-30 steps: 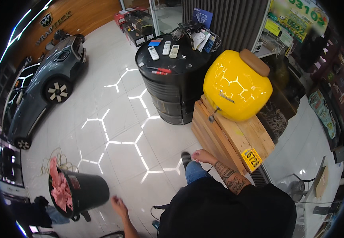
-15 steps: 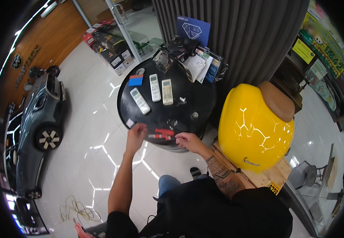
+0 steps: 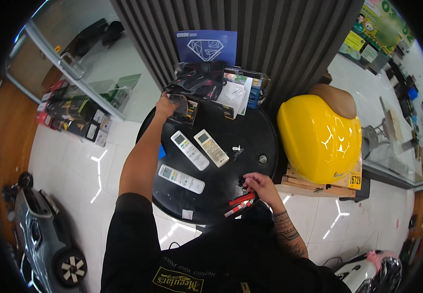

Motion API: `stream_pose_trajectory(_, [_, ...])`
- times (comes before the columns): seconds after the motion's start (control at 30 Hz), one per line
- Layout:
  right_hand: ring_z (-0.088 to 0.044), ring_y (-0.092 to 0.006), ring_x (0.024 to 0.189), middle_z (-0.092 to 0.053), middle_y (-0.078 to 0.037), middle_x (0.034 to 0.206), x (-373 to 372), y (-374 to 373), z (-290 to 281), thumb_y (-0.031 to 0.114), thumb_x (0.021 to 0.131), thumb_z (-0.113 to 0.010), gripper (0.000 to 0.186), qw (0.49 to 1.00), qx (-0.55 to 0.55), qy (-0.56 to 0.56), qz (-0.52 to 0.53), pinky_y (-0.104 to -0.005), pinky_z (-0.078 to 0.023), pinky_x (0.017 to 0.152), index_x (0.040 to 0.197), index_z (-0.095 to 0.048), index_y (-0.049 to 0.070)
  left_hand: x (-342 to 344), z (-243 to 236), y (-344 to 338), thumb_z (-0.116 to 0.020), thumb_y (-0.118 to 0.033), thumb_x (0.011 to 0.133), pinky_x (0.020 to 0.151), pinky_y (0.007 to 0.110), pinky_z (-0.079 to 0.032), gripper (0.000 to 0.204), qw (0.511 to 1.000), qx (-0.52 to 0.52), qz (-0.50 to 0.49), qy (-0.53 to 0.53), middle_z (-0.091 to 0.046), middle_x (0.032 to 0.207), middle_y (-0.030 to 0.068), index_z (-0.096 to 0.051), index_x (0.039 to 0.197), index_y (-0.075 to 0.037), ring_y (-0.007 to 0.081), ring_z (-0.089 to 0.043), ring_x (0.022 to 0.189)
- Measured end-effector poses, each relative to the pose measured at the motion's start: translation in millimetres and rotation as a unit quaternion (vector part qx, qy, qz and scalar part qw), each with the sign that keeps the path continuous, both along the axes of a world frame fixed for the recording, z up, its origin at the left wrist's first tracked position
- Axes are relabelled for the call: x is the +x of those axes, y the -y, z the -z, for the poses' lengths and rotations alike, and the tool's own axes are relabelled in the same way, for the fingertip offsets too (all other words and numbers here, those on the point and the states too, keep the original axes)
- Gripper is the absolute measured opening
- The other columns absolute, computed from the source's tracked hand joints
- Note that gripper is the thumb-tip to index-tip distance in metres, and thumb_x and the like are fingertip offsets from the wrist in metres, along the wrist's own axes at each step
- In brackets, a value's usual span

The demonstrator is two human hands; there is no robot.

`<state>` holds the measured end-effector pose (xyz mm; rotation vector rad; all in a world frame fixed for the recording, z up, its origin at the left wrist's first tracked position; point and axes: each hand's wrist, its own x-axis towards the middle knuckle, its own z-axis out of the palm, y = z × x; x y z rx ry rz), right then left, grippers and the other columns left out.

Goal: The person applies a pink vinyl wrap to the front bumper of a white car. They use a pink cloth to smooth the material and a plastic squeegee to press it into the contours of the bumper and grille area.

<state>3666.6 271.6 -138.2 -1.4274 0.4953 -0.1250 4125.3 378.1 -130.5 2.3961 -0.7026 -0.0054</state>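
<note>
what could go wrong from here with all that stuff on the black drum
The right hand is close to the red items near the edge of the drum, so a nudge might knock them off. The left hand is at the crowded back; pulling there could topple the blue board standing behind the dark bundle.

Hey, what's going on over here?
A person is at a black drum, the left hand at a small dark box on its far side; the grip is unclear. The right hand is by some red pens near the closer edge. Three remotes lie on top.
</note>
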Motion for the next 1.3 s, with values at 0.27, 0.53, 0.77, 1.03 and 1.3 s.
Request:
stream_pose_trajectory(0.27, [-0.058, -0.0098, 0.062, -0.063, -0.007, 0.076, 82.1, -7.2, -25.7, 0.011, 0.09, -0.054, 0.019, 0.988, -0.152, 0.031, -0.022, -0.0245, -0.048, 0.059, 0.1, -0.061, -0.003, 31.5, 8.4, -30.0, -0.072, -0.008, 0.073, 0.07, 0.034, -0.045, 0.041, 0.979, -0.165, 0.115, -0.028, -0.063, 0.086, 0.0093, -0.053, 0.109, -0.003, 0.0219, -0.058, 0.077])
stream_pose_trajectory(0.53, [-0.063, -0.0322, 0.073, -0.062, -0.016, 0.084, 261.8, -12.2, -14.2, 0.007, 0.081, -0.054, 0.011, 0.824, -0.529, 0.194, -0.05, -0.0405, -0.05, 0.063, 0.085, -0.062, -0.001, -65.9, -55.7, -158.4, -0.064, -0.012, 0.083, 0.067, 0.03, -0.046, 0.026, 0.982, -0.187, 0.008, -0.034, -0.064, 0.083, 0.0108, -0.061, 0.105, 0.003, 0.0159, -0.057, 0.073])
stream_pose_trajectory(0.77, [-0.067, -0.0351, 0.073, -0.066, -0.019, 0.075, 346.1, -15.7, -14.6, 0.012, 0.08, -0.05, 0.022, 0.712, -0.689, 0.02, -0.137, -0.0444, -0.053, 0.065, 0.075, -0.069, 0.002, -190.7, 28.2, -247.1, -0.065, -0.004, 0.076, 0.079, 0.036, -0.048, 0.033, 0.964, -0.125, -0.045, -0.229, -0.064, 0.098, 0.0215, -0.06, 0.107, 0.005, 0.0315, -0.064, 0.089])
stream_pose_trajectory(1.03, [-0.064, -0.0344, 0.084, -0.059, -0.019, 0.102, 369.3, -23.8, -15.4, 0.011, 0.083, -0.048, 0.023, 0.633, -0.731, -0.008, -0.253, -0.0436, -0.051, 0.073, 0.095, -0.067, 0.005, -208.1, 32.5, -221.4, -0.068, 0.003, 0.073, 0.069, 0.04, -0.05, 0.047, 0.982, -0.111, -0.055, -0.141, -0.056, 0.101, 0.0196, -0.053, 0.117, -0.001, 0.0325, -0.062, 0.081])
stream_pose_trajectory(1.3, [-0.064, -0.0315, 0.08, -0.055, -0.014, 0.106, 368.5, 2.5, -15.8, 0.01, 0.083, -0.049, 0.021, 0.525, -0.761, 0.126, -0.359, -0.0414, -0.052, 0.071, 0.099, -0.058, 0.001, -193.4, 28.3, -229.4, -0.068, 0.003, 0.074, 0.063, 0.034, -0.051, 0.043, 0.983, -0.124, -0.039, -0.133, -0.056, 0.101, 0.0188, -0.055, 0.115, 0.0, 0.0256, -0.063, 0.071])
